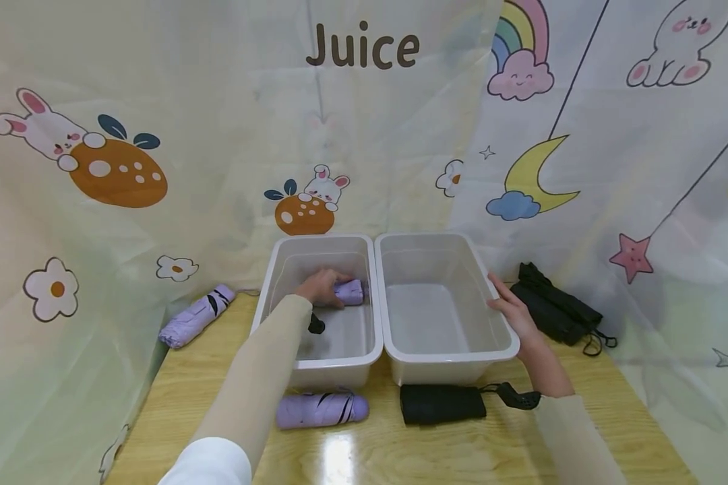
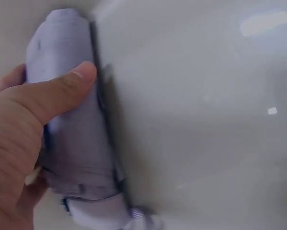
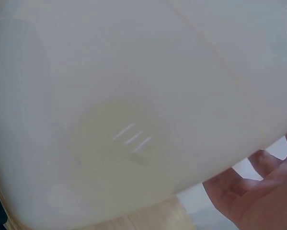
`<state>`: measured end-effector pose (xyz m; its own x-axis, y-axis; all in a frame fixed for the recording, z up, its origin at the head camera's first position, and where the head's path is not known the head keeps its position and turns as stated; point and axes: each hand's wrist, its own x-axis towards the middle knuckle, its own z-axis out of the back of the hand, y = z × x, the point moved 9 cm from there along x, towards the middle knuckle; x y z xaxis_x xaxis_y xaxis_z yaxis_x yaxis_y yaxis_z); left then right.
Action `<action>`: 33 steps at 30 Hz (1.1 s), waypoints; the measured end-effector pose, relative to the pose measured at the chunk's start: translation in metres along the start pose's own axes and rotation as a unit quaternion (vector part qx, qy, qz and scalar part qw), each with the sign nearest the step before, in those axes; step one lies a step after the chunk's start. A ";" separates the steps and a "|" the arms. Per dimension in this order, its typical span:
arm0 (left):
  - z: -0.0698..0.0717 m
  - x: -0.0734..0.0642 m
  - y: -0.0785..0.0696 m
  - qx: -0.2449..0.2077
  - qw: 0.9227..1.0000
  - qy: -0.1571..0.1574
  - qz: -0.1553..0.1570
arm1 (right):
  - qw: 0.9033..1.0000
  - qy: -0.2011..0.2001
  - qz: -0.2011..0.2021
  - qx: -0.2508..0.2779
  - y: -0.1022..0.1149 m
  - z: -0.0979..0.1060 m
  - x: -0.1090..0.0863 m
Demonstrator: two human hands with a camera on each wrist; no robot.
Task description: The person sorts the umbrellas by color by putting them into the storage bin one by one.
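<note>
On table (image 1: pixel 449 455): two bins (image 1: pixel 336 364), three purple umbrellas (image 1: pixel 314 411) (left hand (image 1: pixel 321 288) gripping one (image 1: pixel 350 292)), two black (image 1: pixel 443 404); right hand (image 1: pixel 516 315) touching bin (image 1: pixel 451 357).

bins (image 1: pixel 443 356): smooth, glossy plastic | umbrellas (image 1: pixel 349 292): matt cloth | tabletop (image 1: pixel 461 458): glossy wood | backdrop (image 1: pixel 218 168): cloth

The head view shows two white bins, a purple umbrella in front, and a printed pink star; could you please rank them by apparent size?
Left white bin and right white bin: too alike to rank
Purple folded umbrella
Printed pink star
</note>
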<state>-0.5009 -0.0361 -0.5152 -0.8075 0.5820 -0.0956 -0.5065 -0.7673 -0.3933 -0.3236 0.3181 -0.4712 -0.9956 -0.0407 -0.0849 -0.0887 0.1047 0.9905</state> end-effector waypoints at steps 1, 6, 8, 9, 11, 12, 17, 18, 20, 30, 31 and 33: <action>0.000 -0.001 -0.001 -0.002 1.000 0.002 0.001 | 1.000 0.001 -0.001 -0.004 0.001 0.000 -0.001; 0.010 -0.009 -0.002 -0.057 0.998 0.015 0.010 | 1.000 0.000 -0.007 -0.002 -0.004 -0.001 0.000; 0.023 -0.017 -0.005 -0.095 0.995 0.025 0.028 | 1.000 0.001 -0.007 0.004 -0.006 -0.002 0.001; 0.031 -0.021 -0.007 -0.111 0.993 0.028 0.031 | 1.000 0.003 -0.007 0.007 -0.006 -0.003 0.002; 0.052 -0.031 -0.008 -0.119 0.992 0.024 0.035 | 1.000 0.004 -0.011 0.009 -0.007 -0.003 0.002; 0.063 -0.036 -0.009 -0.114 0.993 0.021 0.036 | 1.000 0.005 -0.014 0.010 -0.007 -0.004 0.002; 0.125 -0.071 -0.009 -0.089 0.995 -0.045 0.003 | 1.000 0.003 -0.015 0.019 -0.002 -0.001 -0.001; 0.136 -0.080 -0.008 -0.099 0.993 -0.062 -0.004 | 1.000 0.004 -0.013 0.023 0.000 0.000 -0.002; 0.157 -0.099 0.000 -0.113 0.989 -0.098 -0.015 | 1.000 0.005 -0.009 0.028 0.002 0.001 -0.003; 0.180 -0.187 0.089 -0.162 0.968 -0.186 0.052 | 0.999 0.016 -0.011 0.036 0.002 0.002 0.000; 0.176 -0.194 0.098 -0.173 0.965 -0.188 0.066 | 0.999 0.019 -0.012 0.036 0.002 0.001 0.000; 0.168 -0.209 0.118 -0.192 0.959 -0.189 0.093 | 0.999 0.025 -0.016 0.034 0.000 -0.001 0.001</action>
<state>-0.4426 -0.2932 -0.3881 -0.9618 0.2497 0.1125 -0.2528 -0.6510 -0.7158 -0.3247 0.3167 -0.4707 -0.9897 -0.0936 -0.1087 -0.1235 0.1700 0.9777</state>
